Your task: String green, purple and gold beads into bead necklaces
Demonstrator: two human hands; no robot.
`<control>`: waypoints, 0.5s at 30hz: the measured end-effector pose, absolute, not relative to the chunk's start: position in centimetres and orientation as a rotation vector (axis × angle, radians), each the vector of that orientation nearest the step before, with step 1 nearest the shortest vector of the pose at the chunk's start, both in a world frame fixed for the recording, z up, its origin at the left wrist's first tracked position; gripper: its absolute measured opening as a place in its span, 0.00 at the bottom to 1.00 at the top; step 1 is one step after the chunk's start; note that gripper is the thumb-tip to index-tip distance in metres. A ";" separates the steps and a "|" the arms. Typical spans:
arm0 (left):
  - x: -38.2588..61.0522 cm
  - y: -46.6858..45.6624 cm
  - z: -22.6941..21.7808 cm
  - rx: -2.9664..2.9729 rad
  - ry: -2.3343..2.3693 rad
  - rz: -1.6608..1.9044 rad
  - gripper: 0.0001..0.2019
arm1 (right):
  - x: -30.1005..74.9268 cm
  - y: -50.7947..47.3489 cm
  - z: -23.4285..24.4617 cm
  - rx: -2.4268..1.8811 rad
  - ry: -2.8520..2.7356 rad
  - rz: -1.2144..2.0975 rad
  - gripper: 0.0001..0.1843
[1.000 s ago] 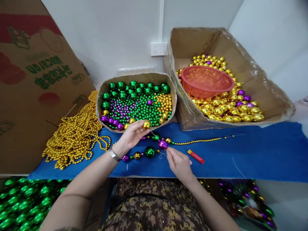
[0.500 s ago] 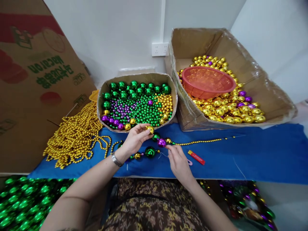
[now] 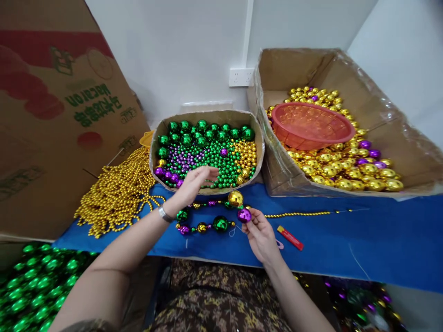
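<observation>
My right hand pinches a large purple bead on a string. Right above that bead, a large gold bead sits on the string. My left hand is open, its fingers stretched out over the front edge of the small bead box; nothing shows in it. Below the box, the rest of the bead strand, with a large green bead, loops on the blue cloth. To the right of my right hand lies a gold bead chain ending in thin thread.
A red lighter-like object and a pink loop lie right of my right hand. Gold bead strands are heaped at left by a tall carton. A large box holds gold beads and a red basket.
My left hand has let go of the gold bead and moved up and left to the small box's front edge. My right hand still pinches the purple bead. The view has shifted slightly.
</observation>
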State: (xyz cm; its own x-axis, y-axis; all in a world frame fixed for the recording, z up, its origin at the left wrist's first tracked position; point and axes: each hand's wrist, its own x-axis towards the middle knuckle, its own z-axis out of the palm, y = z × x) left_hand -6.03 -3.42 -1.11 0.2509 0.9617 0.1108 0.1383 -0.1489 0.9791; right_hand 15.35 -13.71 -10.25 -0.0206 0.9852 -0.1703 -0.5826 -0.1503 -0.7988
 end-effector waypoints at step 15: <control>-9.3 10.0 -4.6 2.214 2.101 0.179 0.15 | 16.4 -13.9 -10.3 -0.954 -0.708 1.459 0.19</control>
